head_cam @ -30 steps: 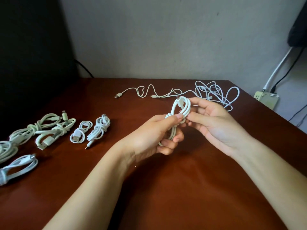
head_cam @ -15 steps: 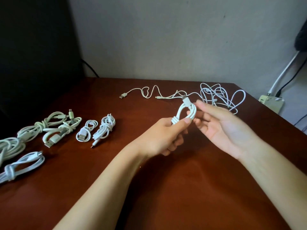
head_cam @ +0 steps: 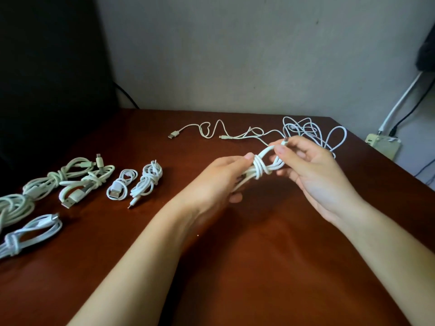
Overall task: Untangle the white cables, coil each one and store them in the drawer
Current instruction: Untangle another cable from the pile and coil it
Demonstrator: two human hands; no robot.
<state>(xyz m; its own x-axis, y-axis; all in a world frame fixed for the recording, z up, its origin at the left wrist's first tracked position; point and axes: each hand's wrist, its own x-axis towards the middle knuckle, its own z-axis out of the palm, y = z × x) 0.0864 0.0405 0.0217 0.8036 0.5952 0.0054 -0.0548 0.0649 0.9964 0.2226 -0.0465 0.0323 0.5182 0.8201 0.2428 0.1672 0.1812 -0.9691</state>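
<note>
Coiled cable held above table

Glossy reddish-brown table (head_cam: 235, 267), grey wall behind. Both hands closed on one smooth white coiled cable (head_cam: 260, 169) held between them: left hand (head_cam: 219, 184) grips the bundle, right hand (head_cam: 313, 175) pinches its plug end. Finished coils (head_cam: 94, 182) lie left; tangled cables (head_cam: 310, 132) behind.
</note>
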